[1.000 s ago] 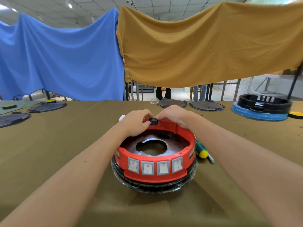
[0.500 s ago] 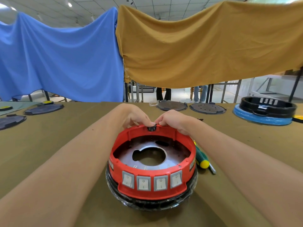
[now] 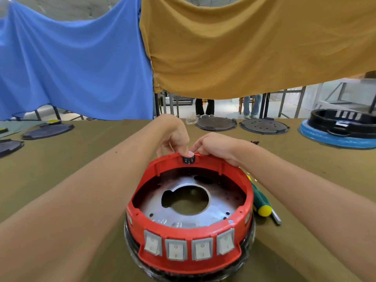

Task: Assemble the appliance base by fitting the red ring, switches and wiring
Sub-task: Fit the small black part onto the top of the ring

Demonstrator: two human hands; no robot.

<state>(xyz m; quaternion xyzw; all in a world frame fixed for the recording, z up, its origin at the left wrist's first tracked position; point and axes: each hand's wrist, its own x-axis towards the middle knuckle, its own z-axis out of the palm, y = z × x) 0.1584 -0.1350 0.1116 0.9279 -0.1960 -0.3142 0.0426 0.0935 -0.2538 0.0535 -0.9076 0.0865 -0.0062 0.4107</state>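
Observation:
A red ring (image 3: 236, 180) sits on a black round base (image 3: 132, 247) in front of me on the olive table. Several grey rocker switches (image 3: 189, 248) line its near face. Inside lies a metal plate (image 3: 219, 208) with a central hole. A small black round part (image 3: 188, 159) sits in the ring's far rim. My left hand (image 3: 175, 135) and my right hand (image 3: 215, 145) meet at that rim, fingertips pressing on the black part from both sides. No wiring shows.
A green screwdriver with a yellow end (image 3: 261, 202) lies right of the ring under my right forearm. Dark round plates (image 3: 215, 124) (image 3: 264, 126) lie at the table's far edge, another base on a blue disc (image 3: 333, 137) far right, more dark plates (image 3: 46, 131) far left.
The view has closed in on the ring, which now looms larger and lower. Both hands stay at the far rim, and the black part sits lower in the rim than a second ago.

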